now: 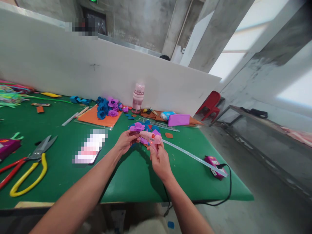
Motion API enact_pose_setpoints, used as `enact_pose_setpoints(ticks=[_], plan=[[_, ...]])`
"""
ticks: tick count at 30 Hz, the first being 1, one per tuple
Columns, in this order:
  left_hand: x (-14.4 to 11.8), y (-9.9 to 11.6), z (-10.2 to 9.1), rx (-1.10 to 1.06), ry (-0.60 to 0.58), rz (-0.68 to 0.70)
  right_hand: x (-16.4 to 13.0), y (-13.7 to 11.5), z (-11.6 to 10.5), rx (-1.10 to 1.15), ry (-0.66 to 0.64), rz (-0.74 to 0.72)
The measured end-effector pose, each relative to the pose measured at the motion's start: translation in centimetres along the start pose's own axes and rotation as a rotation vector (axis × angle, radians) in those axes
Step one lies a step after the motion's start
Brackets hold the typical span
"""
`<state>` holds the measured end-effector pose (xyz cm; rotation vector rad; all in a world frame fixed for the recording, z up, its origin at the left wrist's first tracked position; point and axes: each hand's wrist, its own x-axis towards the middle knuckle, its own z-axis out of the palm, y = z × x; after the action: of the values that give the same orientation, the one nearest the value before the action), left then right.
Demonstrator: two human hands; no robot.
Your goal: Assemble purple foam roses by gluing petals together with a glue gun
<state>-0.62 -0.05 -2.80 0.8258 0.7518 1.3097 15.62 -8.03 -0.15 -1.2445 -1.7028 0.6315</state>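
My right hand point(160, 160) is wrapped round the handle of a pink hot glue gun point(152, 138), and a small light glows on its body. A long clear glue stick point(187, 153) sticks out of its back toward the right. My left hand point(126, 142) pinches a purple paper flower point(137, 127), its fingers partly hidden under the petals. The gun's nozzle is close to the underside of that flower; whether they touch I cannot tell. Behind and below the hands lie more purple and blue pieces point(147, 124).
On the green table point(117, 185) lie yellow-handled scissors point(40, 162), red-handled pliers point(14, 167), a phone point(91, 146) and finished flowers point(107, 107) on orange sheets. A pink bottle point(138, 98) stands by the white partition. A black cable runs from a purple power block point(214, 167) over the edge.
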Motion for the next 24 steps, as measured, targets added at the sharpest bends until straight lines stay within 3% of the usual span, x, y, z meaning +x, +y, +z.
enact_pose_setpoints(ticks=[24], plan=[[-0.04,-0.05,0.19,-0.004,-0.002,0.012,-0.07,0.19,0.24,-0.16,0.024,-0.076]])
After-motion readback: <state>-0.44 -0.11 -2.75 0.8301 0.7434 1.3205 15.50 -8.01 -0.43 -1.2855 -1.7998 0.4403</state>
